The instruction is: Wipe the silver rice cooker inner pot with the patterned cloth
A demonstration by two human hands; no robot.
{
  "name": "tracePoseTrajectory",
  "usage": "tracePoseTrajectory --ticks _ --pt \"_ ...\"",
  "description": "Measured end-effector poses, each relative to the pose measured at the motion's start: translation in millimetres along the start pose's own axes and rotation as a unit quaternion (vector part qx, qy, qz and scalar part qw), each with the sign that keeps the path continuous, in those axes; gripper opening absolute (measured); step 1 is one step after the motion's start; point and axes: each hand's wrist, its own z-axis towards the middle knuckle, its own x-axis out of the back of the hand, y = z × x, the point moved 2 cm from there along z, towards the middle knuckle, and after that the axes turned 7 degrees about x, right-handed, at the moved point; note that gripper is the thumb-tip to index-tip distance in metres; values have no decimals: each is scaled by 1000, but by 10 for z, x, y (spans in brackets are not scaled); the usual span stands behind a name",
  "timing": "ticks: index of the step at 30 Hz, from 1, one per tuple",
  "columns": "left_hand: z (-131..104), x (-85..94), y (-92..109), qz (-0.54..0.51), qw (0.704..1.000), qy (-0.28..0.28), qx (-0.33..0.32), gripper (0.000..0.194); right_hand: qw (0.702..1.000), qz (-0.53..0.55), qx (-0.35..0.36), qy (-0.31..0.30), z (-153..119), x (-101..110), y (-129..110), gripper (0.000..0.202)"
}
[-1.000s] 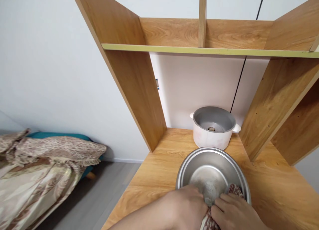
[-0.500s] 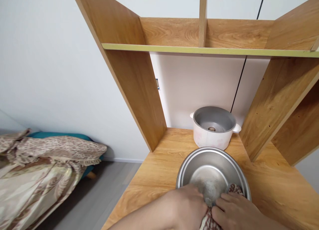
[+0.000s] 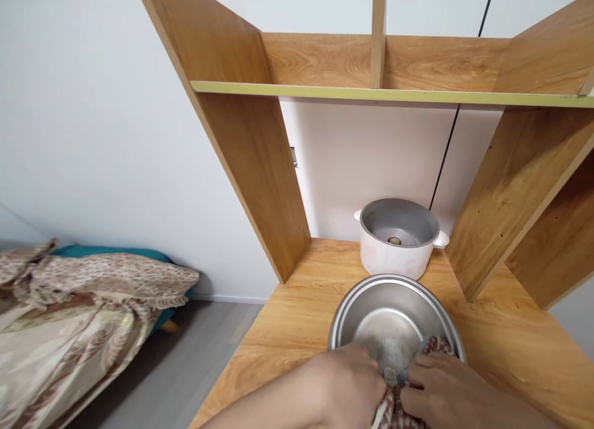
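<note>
Where the near rim of the steel bowl [image 3: 394, 305] meets the wooden surface [image 3: 288, 330], both hands are recorded. Left hand [image 3: 346, 382]: grip closed on the patterned cloth [image 3: 439, 345] at the bowl's edge. Right hand [image 3: 440, 395]: grip pressed onto the same cloth, fingers bunched over it. Cloth: draped over the bowl's rim, partly inside. Beyond the hands, just behind the bowl, a white cooker pot [image 3: 398, 237] is noted, standing open. Bed [image 3: 83, 317]: far left of the hands.
</note>
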Motion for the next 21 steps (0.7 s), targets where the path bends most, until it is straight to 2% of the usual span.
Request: tracePoseTrajectory --ticks 3,8,13,21 --pt "-13 41 19 7 1000 -17 7 36 998 48 -15 -23 7 128 19 40" --pt "-21 96 47 21 999 -42 14 35 997 62 -5 -51 30 240 64 42" --pt "-25 107 64 24 998 -59 19 27 993 82 -6 -80 35 252 106 36" --pt "-19 93 49 14 999 -45 7 25 996 64 -25 -63 24 230 72 32"
